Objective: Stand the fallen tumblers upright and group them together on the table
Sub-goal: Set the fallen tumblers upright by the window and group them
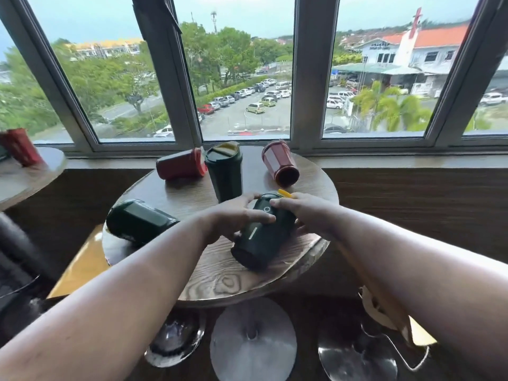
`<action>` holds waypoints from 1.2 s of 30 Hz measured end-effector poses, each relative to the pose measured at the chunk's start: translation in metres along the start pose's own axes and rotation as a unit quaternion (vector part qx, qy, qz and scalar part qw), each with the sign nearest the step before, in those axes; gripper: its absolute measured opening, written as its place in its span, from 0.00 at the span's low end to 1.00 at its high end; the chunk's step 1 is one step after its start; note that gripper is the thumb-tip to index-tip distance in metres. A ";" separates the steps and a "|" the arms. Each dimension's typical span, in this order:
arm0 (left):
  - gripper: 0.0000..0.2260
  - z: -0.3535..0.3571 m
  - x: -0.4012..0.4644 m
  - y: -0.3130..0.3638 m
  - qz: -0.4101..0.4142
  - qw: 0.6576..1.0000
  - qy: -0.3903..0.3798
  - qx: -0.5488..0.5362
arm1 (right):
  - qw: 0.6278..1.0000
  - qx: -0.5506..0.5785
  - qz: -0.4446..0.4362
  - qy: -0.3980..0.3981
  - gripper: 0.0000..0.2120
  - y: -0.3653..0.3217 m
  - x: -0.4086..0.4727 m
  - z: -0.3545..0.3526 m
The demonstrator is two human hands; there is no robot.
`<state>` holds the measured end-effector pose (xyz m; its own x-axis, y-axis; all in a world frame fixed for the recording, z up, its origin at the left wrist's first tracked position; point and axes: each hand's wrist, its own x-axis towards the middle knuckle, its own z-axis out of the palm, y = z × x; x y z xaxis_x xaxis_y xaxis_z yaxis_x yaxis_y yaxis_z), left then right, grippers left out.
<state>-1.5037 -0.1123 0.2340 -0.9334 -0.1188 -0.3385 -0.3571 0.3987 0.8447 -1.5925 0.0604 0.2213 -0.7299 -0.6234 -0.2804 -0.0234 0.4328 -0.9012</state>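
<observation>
A dark green tumbler with a yellow lid tab [259,237] lies tilted on the round wooden table [220,276], its base toward me. My left hand [236,215] grips its left side and my right hand [299,210] grips its upper right side. Another dark green tumbler [224,171] stands upright behind it. A third green tumbler [137,221] lies on its side at the table's left edge. A red tumbler [180,164] lies on its side at the back left. A second red tumbler [280,163] lies at the back right, base toward me.
The window sill and frame [302,149] run just behind the table. A second table [24,177] at far left carries another red tumbler [20,147]. Metal stool bases [253,339] stand on the floor below. A dark chair [19,257] is at the left.
</observation>
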 end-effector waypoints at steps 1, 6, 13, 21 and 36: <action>0.32 -0.002 0.002 0.002 0.009 1.000 0.001 0.001 | 1.000 0.023 0.000 0.000 0.17 -0.002 0.000 0.000; 0.44 -0.016 0.010 0.010 0.098 0.993 0.043 0.044 | 0.993 0.099 -0.067 0.021 0.16 -0.013 0.010 -0.003; 0.46 -0.016 0.008 0.006 0.239 0.943 0.186 0.136 | 0.958 -0.062 -0.249 0.131 0.23 -0.030 0.012 -0.008; 0.41 0.008 0.016 -0.023 0.294 0.907 0.282 0.107 | 0.877 -0.226 -0.404 0.132 0.27 -0.020 0.017 -0.017; 0.42 0.007 -0.014 -0.017 0.256 0.894 0.318 0.185 | 0.885 -0.265 -0.374 0.082 0.25 -0.037 0.007 -0.026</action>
<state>-1.4839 -0.1110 0.2212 -0.8442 -0.2799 0.4571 0.0495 0.8085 0.5864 -1.6148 0.0568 0.2609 -0.4628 -0.7804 0.4205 -0.8279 0.2109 -0.5198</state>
